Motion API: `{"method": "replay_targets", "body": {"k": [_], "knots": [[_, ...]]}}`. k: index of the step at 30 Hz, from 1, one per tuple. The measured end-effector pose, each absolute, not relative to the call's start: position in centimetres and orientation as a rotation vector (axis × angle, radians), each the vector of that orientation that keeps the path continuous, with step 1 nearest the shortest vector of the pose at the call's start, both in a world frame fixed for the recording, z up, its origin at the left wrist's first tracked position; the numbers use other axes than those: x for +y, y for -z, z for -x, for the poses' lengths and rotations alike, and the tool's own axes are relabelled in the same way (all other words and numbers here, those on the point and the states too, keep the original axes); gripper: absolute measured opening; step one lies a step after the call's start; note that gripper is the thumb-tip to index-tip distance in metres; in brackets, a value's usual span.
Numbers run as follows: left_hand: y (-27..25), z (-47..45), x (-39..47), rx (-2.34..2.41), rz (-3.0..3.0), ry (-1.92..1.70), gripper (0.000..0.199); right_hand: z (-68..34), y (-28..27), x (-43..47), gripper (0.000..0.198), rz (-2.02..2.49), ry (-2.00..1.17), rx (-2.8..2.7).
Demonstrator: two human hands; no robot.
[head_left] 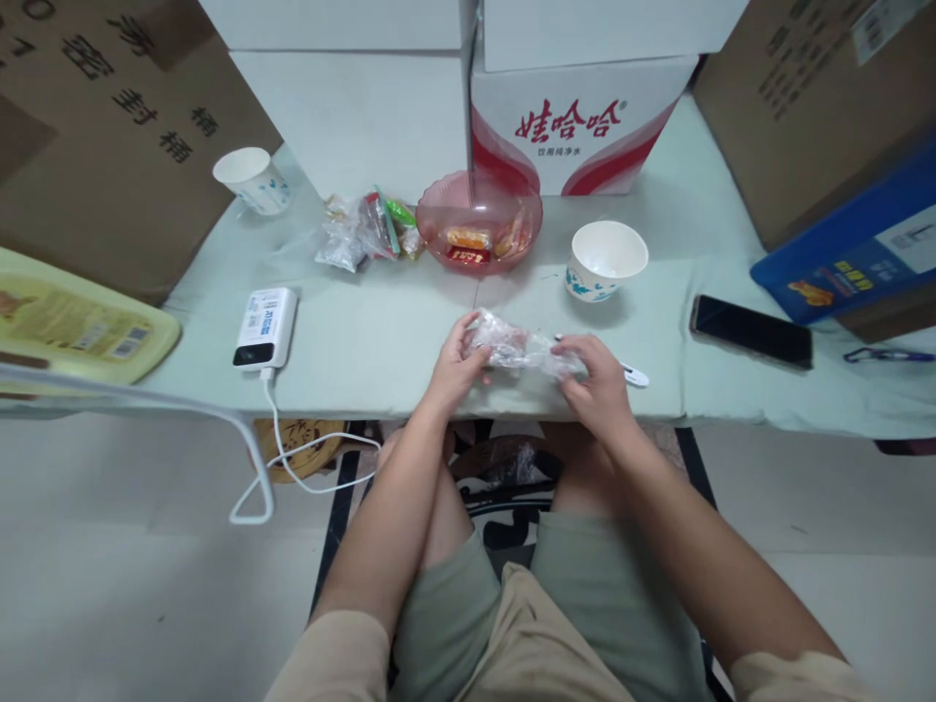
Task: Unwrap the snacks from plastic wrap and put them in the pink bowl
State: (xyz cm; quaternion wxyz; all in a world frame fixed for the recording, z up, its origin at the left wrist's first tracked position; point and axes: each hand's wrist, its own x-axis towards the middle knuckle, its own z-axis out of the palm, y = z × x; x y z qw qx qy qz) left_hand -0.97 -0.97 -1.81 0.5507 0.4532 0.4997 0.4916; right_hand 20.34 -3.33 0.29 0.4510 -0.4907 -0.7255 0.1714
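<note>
A crinkled clear plastic wrapper (516,349) is stretched between my two hands, just above the front edge of the table. My left hand (462,359) grips its left end between thumb and fingers; something pinkish shows through the plastic there, too unclear to name. At the other end my right hand (594,372) pinches the wrapper. Beside the right hand a small white tool (636,374) lies on the cloth, partly hidden by the fingers. Beyond the hands stands a pink bowl (431,219) with several wrapped snacks (468,239) inside.
Left of the bowl lie several small plastic packets (366,229). Paper cups (606,258) stand at right and far left. A white power bank (265,327) trails a cable over the edge. A phone (752,331) lies at right. Cartons (577,127) wall the back.
</note>
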Motion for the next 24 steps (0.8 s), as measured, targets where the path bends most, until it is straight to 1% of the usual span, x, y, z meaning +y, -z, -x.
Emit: {"method": "replay_targets", "body": {"k": [2, 5, 8, 10, 11, 12, 14, 16, 18, 21, 24], "knots": [[1.6, 1.6, -1.4, 1.418, -1.23, -1.215, 0.06, -21.1, 0.7, -3.8, 0.011, 1.244, -0.458, -1.736], [0.9, 2.4, -2.0, 1.689, -1.501, -1.305, 0.047, -21.6, 2.0, -4.1, 0.015, 1.304, -0.512, -1.701], [0.3, 2.4, -2.2, 1.579, -1.728, -1.28, 0.039, -21.7, 2.5, -4.1, 0.029, 1.258, -0.574, -1.702], [0.1, 2.2, -2.2, 1.494, -1.679, -1.244, 0.024, -21.9, 2.4, -4.2, 0.036, 1.187, -0.636, -1.707], [0.1, 2.1, -2.1, 1.487, -1.57, -1.268, 0.018, -22.1, 2.3, -4.2, 0.034, 1.166, -0.666, -1.703], [0.1, 2.1, -2.1, 1.484, -1.411, -1.323, 0.014, -22.2, 2.2, -4.3, 0.028, 1.159, -0.694, -1.694], [0.3, 2.2, -1.8, 1.437, -1.025, -1.464, 0.014, -22.6, 2.0, -4.4, 0.016, 1.192, -0.741, -1.636], [0.5, 2.4, -1.4, 1.355, -0.705, -1.587, 0.019, -22.8, 1.9, -4.3, 0.018, 1.262, -0.772, -1.533], [1.0, 2.6, -0.9, 1.335, -0.563, -1.702, 0.025, -22.9, 2.2, -3.8, 0.02, 1.307, -0.763, -1.406], [1.9, 2.9, -0.7, 1.441, -0.619, -1.848, 0.028, -22.8, 3.1, -2.8, 0.018, 1.295, -0.706, -1.239], [2.2, 2.9, -1.4, 1.708, -0.894, -1.801, 0.029, -22.9, 4.1, -2.2, 0.016, 1.294, -0.683, -1.182]]}}
